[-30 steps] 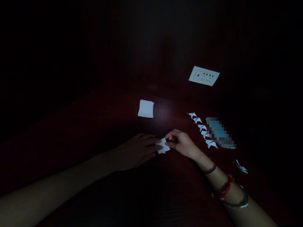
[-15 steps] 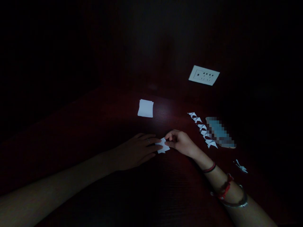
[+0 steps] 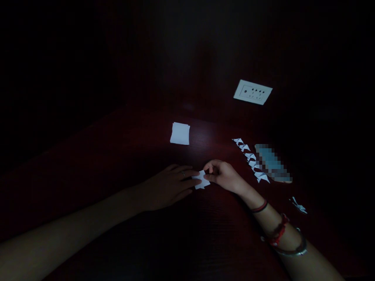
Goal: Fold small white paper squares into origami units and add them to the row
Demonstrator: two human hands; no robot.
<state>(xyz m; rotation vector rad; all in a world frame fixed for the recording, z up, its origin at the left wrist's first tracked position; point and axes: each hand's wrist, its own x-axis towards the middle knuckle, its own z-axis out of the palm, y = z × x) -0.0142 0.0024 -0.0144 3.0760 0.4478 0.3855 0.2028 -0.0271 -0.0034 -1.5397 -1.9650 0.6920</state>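
In dim light, the flat left hand [image 3: 170,186] pins a folded paper piece [image 3: 201,180] to the table [image 3: 117,156], steadying it while the curled right hand [image 3: 225,176] pinches its edge.

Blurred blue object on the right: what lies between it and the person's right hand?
A row of small folded paper pieces lies between the blue object and the right hand, which pinches another folded piece; the head view shows it.
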